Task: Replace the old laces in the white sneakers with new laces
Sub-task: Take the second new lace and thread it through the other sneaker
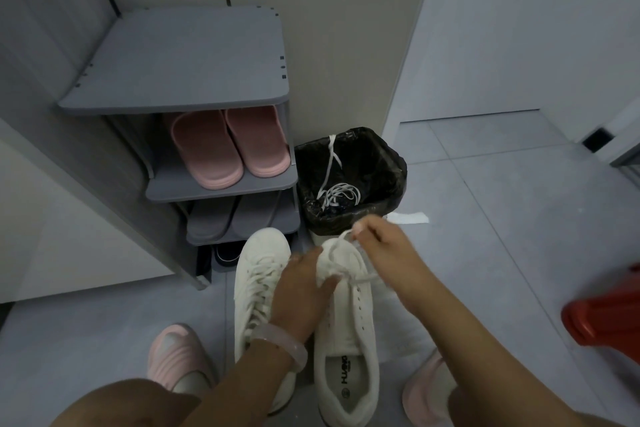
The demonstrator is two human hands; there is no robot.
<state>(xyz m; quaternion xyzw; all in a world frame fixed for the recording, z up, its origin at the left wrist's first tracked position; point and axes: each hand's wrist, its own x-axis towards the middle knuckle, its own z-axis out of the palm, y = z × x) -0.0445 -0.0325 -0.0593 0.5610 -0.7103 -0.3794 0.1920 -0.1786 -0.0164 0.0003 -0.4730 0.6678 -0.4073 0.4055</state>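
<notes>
We see two white sneakers on the grey tile floor: the left sneaker (258,291) is laced, and the right sneaker (346,329), just beside it, has most eyelets bare, with one lace (341,243) looped at its toe end. Left hand (301,291) grips the right sneaker's forefoot, fingers curled over the upper; right hand (375,239) pinches the lace end, thumb and fingertips clamped together, lifting it above the toe. Behind the shoes we note a black-lined trash bin (391,163) holding loose white laces (337,196), next to a grey shoe rack (180,62) with pink slippers (230,146).
</notes>
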